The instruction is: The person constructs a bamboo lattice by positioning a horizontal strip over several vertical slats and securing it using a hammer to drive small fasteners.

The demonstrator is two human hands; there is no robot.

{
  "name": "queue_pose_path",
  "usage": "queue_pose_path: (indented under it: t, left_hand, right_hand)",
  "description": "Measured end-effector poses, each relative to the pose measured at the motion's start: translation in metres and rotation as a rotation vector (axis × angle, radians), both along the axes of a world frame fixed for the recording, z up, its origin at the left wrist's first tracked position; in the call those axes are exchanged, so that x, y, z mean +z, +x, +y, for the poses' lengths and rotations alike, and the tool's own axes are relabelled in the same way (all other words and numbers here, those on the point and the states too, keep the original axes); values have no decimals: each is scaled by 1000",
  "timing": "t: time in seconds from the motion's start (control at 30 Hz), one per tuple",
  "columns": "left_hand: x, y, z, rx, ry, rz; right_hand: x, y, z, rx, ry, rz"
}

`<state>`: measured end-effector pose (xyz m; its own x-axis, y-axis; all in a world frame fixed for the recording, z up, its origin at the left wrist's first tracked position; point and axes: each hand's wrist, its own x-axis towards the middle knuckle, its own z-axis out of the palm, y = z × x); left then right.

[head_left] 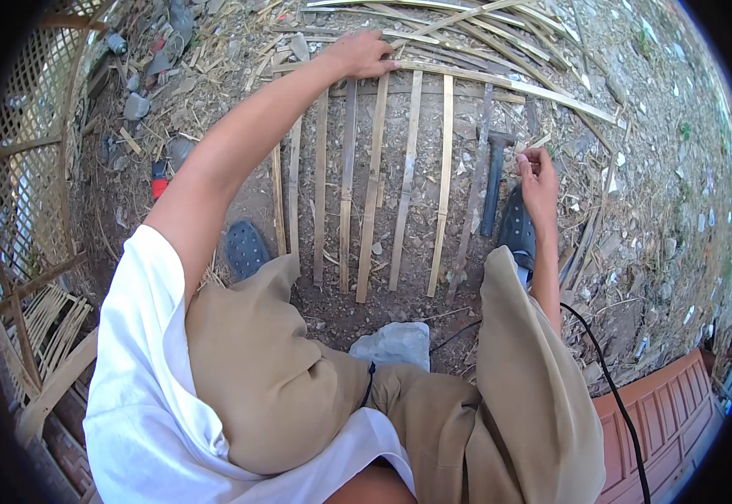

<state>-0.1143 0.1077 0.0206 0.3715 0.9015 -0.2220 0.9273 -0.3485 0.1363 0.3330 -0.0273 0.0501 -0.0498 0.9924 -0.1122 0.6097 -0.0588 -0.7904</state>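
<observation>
Soft, even daylight | faint shadows only | sharp at centre | edges bend, fade into a black rim

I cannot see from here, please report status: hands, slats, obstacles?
Left hand pressing crosswise bamboo strip. Right hand pinching something small beside hammer. Upright slats on dirt, nothing across them.

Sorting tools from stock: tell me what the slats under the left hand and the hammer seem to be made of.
Slats: probably split bamboo, pale, unfinished, with node marks. Hammer: dark head, likely metal, on a dark handle of unclear material. The left hand presses a cross slat.
</observation>
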Motion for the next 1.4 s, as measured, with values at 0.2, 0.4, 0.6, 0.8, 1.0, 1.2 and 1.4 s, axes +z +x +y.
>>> queue_pose_path:
  t: [0.2, 0.4, 0.6, 0.8, 1.0, 1.2, 1.4]
  left_hand:
    - [13, 8, 2, 58, 66, -8]
    - [0, 14, 17, -98, 5, -253]
    - [-17, 32, 32, -62, -142, -228]
    - [-9, 28, 31, 16, -223, -437]
    - [27, 19, 54, -37, -488, -476]
    - [42, 18, 59, -94, -542, -515]
    - [48, 17, 52, 34, -569, -523]
  right_hand:
    - [-13, -2, -10, 13, -96, 89]
    - [-14, 0, -11, 10, -134, 166]
    - [-15, 2, -12, -10, -149, 213]
    - [-13, 4, -14, -9, -169, 216]
    - [-15, 6, -16, -15, -170, 258]
    - [-18, 8, -17, -44, -185, 278]
    - [-12, 2, -20, 2, -131, 102]
